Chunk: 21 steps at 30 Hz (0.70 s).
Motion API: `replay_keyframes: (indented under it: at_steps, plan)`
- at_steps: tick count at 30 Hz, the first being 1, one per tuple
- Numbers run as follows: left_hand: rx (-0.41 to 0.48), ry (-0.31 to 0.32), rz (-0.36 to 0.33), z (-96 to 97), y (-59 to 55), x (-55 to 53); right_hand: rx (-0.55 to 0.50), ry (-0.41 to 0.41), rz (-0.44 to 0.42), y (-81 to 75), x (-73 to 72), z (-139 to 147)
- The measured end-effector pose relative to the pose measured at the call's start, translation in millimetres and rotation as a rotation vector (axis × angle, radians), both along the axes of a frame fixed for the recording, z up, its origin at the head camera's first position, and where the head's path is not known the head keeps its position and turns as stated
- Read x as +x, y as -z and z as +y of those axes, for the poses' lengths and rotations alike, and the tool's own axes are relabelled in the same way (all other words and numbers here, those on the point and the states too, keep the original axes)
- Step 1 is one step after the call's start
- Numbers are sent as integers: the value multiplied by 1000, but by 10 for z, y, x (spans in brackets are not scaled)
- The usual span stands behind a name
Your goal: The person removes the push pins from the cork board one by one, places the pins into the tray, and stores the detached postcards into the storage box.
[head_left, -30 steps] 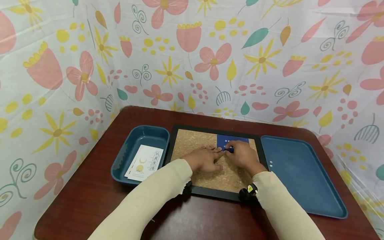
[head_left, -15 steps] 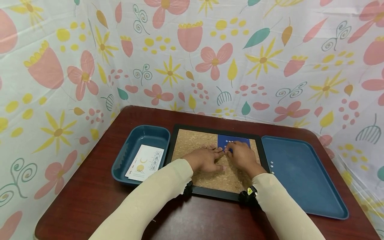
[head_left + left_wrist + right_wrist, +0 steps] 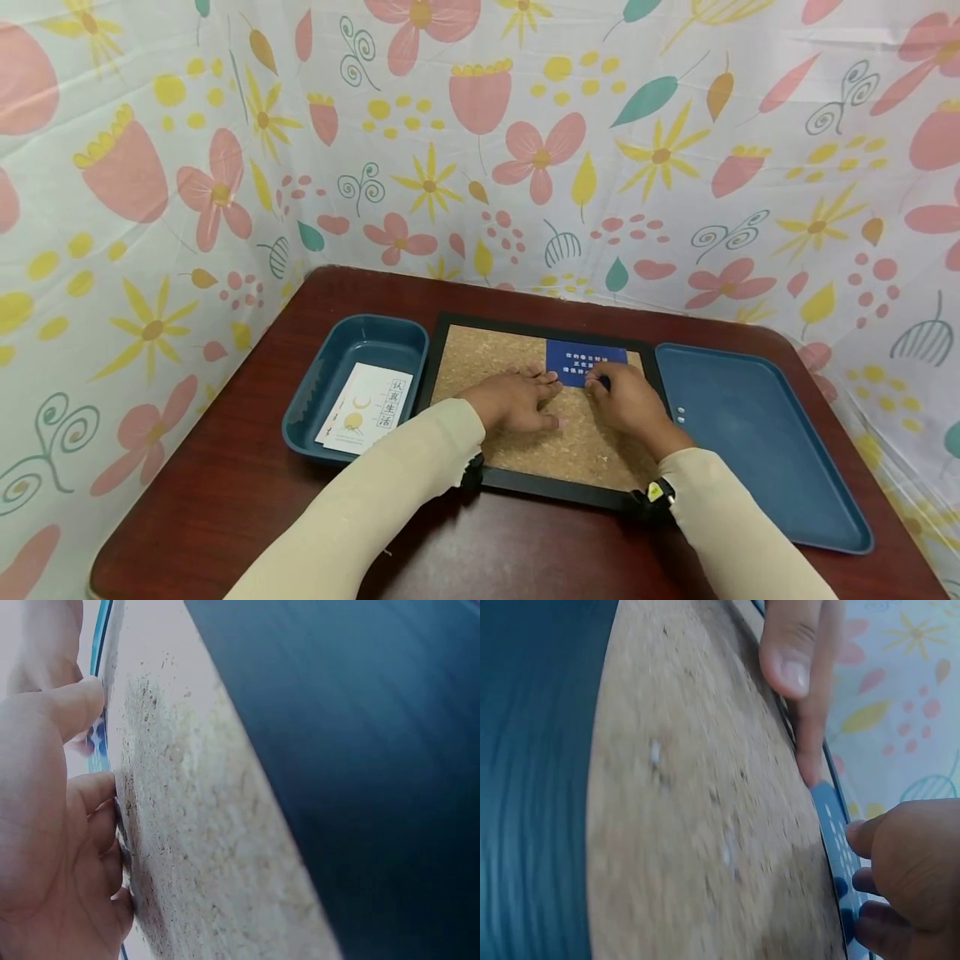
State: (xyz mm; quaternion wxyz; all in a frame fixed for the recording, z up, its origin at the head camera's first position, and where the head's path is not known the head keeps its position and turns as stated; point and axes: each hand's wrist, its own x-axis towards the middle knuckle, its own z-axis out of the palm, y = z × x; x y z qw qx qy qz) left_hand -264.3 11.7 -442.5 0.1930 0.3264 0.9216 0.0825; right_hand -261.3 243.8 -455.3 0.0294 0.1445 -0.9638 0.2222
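Note:
A dark blue card (image 3: 562,353) with white printed characters lies flat near the top right of a black-framed cork board (image 3: 480,350). My left hand (image 3: 513,402) rests palm down on the cork, fingers straight, its fingertips right at the card's lower left corner. Over the card's lower right part is my right hand (image 3: 626,404), thumb and fingers bent, fingertips on the card's face. In the right wrist view its thumb (image 3: 862,836) and fingers touch the card (image 3: 832,825); whether something small is pinched between them I cannot tell.
Left of the board stands a deep blue tray (image 3: 318,375) holding white printed cards (image 3: 363,408). A flat blue tray (image 3: 757,433) lies to the right, small white round pieces (image 3: 681,414) at its left edge. All sit on a dark red table (image 3: 195,475), with a floral cloth (image 3: 480,183) behind.
My right hand has shifted right along the card's lower edge, away from the left fingertips, and more of the card's print shows. The left hand stays in place.

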Motion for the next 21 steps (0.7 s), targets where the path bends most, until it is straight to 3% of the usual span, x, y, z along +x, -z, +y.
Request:
replay_keyframes:
  at_steps: [10, 21]
  plan:
    - [10, -3, -18, -18, -14, 19, -10, 20, 68, -40, 97, 339]
    - [15, 1, -19, -28, -46, 28, -4, 48, 73, -43, 197, 563]
